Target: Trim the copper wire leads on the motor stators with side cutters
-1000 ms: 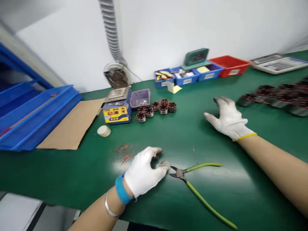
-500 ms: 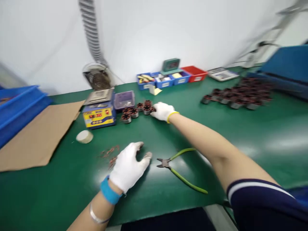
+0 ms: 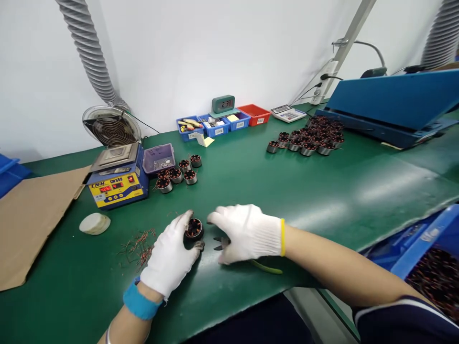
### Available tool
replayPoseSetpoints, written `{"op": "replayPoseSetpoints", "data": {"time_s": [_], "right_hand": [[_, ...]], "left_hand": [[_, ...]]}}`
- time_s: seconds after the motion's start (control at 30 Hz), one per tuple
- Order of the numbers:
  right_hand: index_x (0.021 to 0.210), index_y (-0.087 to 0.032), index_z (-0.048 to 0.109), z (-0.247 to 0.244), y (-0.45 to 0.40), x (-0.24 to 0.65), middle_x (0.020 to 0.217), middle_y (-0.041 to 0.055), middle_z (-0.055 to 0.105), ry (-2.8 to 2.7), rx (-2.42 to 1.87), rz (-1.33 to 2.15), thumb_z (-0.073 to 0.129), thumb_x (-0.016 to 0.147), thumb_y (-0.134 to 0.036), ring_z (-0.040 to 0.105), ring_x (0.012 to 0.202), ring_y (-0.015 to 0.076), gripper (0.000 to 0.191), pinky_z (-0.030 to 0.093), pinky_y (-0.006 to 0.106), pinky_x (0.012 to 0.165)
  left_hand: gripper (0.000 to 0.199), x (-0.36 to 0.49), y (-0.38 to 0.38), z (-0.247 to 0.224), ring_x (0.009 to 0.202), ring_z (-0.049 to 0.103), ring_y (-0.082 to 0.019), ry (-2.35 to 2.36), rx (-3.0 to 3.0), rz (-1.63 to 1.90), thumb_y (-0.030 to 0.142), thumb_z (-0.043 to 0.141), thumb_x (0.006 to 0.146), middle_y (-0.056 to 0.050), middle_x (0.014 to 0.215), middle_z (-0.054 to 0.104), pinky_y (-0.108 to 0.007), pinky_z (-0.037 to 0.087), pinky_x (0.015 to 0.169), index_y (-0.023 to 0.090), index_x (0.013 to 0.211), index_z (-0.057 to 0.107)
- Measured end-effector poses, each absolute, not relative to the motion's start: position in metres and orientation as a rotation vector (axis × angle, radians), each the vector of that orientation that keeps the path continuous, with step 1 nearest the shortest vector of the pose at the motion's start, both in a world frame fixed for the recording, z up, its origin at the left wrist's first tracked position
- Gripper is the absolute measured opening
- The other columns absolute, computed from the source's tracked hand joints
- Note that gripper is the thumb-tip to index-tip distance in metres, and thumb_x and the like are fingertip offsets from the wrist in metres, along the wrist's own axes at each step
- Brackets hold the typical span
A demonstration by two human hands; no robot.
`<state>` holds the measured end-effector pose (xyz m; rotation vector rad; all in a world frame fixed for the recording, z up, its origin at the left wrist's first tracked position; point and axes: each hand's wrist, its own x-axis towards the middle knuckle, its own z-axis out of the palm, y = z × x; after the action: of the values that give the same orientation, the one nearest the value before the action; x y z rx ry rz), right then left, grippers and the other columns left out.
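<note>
My left hand (image 3: 170,253), in a white glove with bare fingertips, has its thumb and fingers around a wound motor stator (image 3: 194,229) with copper coils and a dark rim. Just to the right is my right hand (image 3: 247,234), also gloved; its thumb and fingers are apart, with nothing seen between them. It hovers over a pair of side cutters (image 3: 267,268), hiding most of them; only the jaw tips and part of a green handle show. Loose copper wire clippings (image 3: 141,248) lie left of my left hand.
Several stators (image 3: 175,175) stand beside a purple tray (image 3: 158,159) and a yellow-fronted soldering pot (image 3: 116,189). More stators (image 3: 308,148) are grouped near a blue machine (image 3: 387,105). Small blue bins (image 3: 188,136) and a red bin (image 3: 253,114) line the wall. A white round block (image 3: 94,223) lies left.
My right hand has come back from the far stators to beside my left hand, now over the side cutters. A stator is now between my left thumb and fingers. The view has turned right.
</note>
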<state>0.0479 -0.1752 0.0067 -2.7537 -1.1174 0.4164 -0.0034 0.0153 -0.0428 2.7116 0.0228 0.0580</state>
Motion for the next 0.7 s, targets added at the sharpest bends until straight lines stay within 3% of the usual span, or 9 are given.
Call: {"op": "replayPoseSetpoints", "data": {"time_s": [0.1, 0.2, 0.33, 0.43, 0.53, 0.6, 0.7], "right_hand": [[0.105, -0.023, 0.064, 0.003, -0.195, 0.036, 0.105, 0.0071, 0.069, -0.970, -2.863, 0.514, 0.075, 0.068, -0.038, 0.070, 0.082, 0.0284, 0.042, 0.047, 0.033, 0.058], [0.111, -0.024, 0.061, -0.007, -0.213, 0.036, 0.111, 0.0072, 0.068, -0.747, -2.954, 0.497, 0.061, 0.080, -0.030, 0.071, 0.088, 0.0261, 0.032, 0.045, 0.031, 0.060], [0.120, -0.021, 0.057, -0.009, -0.231, 0.049, 0.117, 0.0128, 0.065, -0.452, -3.062, 0.388, 0.053, 0.086, -0.029, 0.069, 0.091, 0.0281, 0.036, 0.048, 0.035, 0.065], [0.125, -0.018, 0.057, -0.005, -0.221, 0.055, 0.125, 0.0182, 0.059, -0.499, -3.062, 0.279, 0.056, 0.087, -0.036, 0.066, 0.098, 0.0328, 0.042, 0.051, 0.041, 0.072], [0.111, -0.019, 0.065, -0.012, -0.186, 0.059, 0.116, 0.0133, 0.062, -0.851, -2.913, 0.292, 0.076, 0.068, -0.058, 0.063, 0.102, 0.0338, 0.059, 0.052, 0.045, 0.083], [0.103, -0.019, 0.069, -0.025, -0.157, 0.063, 0.111, 0.0111, 0.063, -1.065, -2.780, 0.280, 0.085, 0.055, -0.061, 0.061, 0.105, 0.0326, 0.066, 0.049, 0.045, 0.095], [0.108, -0.017, 0.070, -0.049, -0.126, 0.069, 0.111, 0.0111, 0.065, -1.174, -2.639, 0.196, 0.082, 0.062, -0.059, 0.060, 0.108, 0.0304, 0.063, 0.040, 0.047, 0.110]], "left_hand": [[0.050, -0.002, 0.015, -0.046, 0.127, 0.063, -0.029, -0.017, 2.692, 0.092, 0.025, 0.060, 0.082, -0.013, 0.140, 0.064, -0.042, 0.051, 0.111, 0.017, 0.131, 0.060], [0.043, -0.001, 0.015, -0.046, 0.119, 0.067, -0.028, 0.023, 2.695, 0.099, 0.024, 0.063, 0.081, -0.011, 0.130, 0.069, -0.041, 0.054, 0.106, 0.018, 0.124, 0.064], [0.037, -0.001, 0.012, -0.046, 0.107, 0.071, -0.029, 0.050, 2.752, 0.099, 0.027, 0.069, 0.079, -0.009, 0.117, 0.074, -0.041, 0.058, 0.095, 0.020, 0.116, 0.069], [0.031, -0.004, 0.006, -0.049, 0.102, 0.072, -0.030, 0.004, 2.796, 0.287, 0.033, 0.067, 0.080, -0.010, 0.117, 0.073, -0.042, 0.059, 0.088, 0.020, 0.107, 0.073], [0.027, -0.006, 0.002, -0.054, 0.101, 0.071, -0.032, -0.054, 2.794, 0.578, 0.037, 0.060, 0.083, -0.013, 0.121, 0.072, -0.045, 0.059, 0.084, 0.019, 0.096, 0.075], [0.028, -0.005, 0.003, -0.056, 0.096, 0.071, -0.031, -0.107, 2.759, 0.674, 0.037, 0.054, 0.087, -0.012, 0.114, 0.074, -0.045, 0.058, 0.082, 0.020, 0.089, 0.076], [0.027, -0.004, 0.007, -0.054, 0.088, 0.069, -0.028, -0.125, 2.630, 0.635, 0.035, 0.052, 0.086, -0.009, 0.096, 0.076, -0.043, 0.057, 0.082, 0.022, 0.077, 0.075]]}}
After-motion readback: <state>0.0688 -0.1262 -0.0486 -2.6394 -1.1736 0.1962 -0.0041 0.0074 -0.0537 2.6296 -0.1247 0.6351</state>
